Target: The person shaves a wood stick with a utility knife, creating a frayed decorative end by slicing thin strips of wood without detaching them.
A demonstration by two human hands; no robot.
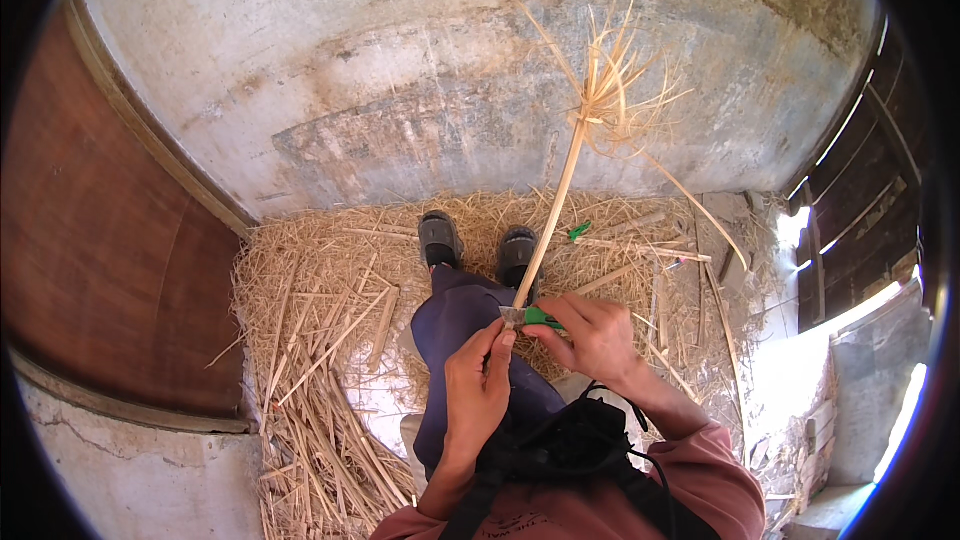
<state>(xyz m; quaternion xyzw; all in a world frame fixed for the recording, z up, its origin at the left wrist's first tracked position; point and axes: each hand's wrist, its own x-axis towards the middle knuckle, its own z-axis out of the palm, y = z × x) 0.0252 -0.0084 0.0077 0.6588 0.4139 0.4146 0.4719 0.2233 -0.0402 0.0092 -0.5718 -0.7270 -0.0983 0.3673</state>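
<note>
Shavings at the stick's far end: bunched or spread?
Spread: the thin shavings fan out in several directions from the stick.

One left grip (474, 385) and one right grip (603, 340) are being counted, two in all. One green-handled blade (540, 318) and one long pale stick (556, 202), with one frayed head (603, 100), are being held. Two dark shoes (440, 238) and one shirt (610, 500) are being worn. One brown panel (120, 210) and one small green object (579, 231) are being shown. The loose strips (335, 440), too tangled to number, are being left uncounted.
</note>
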